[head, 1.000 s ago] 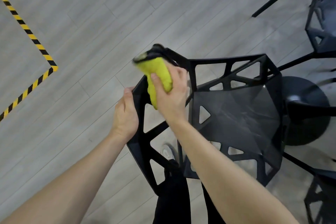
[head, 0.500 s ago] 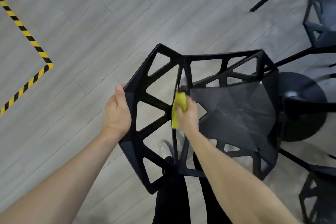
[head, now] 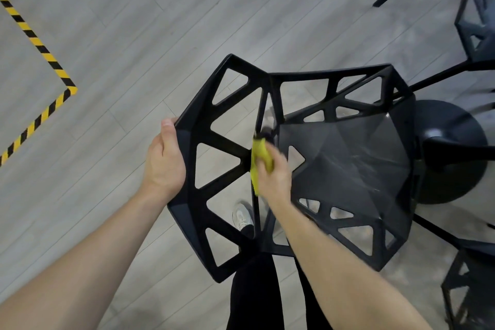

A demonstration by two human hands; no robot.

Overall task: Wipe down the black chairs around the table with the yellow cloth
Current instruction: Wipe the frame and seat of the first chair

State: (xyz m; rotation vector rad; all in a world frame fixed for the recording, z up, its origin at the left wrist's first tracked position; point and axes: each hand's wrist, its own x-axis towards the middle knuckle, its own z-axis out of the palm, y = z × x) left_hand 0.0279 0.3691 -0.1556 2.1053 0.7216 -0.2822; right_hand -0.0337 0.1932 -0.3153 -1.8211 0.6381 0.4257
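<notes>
Since a second ago the right hand (head: 273, 177), fingers curled round the yellow cloth (head: 259, 163), has dropped from the top corner of the black chair (head: 348, 166) to the backrest's inner strut beside the seat, while the left hand (head: 164, 161) keeps gripping the outer edge, so wiping is moving downward.

— Where does the view sit?

— On the person's head, looking steeply down past both forearms at the chair (head: 334, 169) and the floor (head: 120, 35).

— How near?

— Close: the chair fills the middle, and the forearms run in from the bottom edge (wide-angle, so the planks bend a little toward the edges).

— Any second view?

— No, only this one, so nothing is shared. The floor tape (head: 40, 45) lies at the left, other chairs (head: 476, 8) at the right edge.
</notes>
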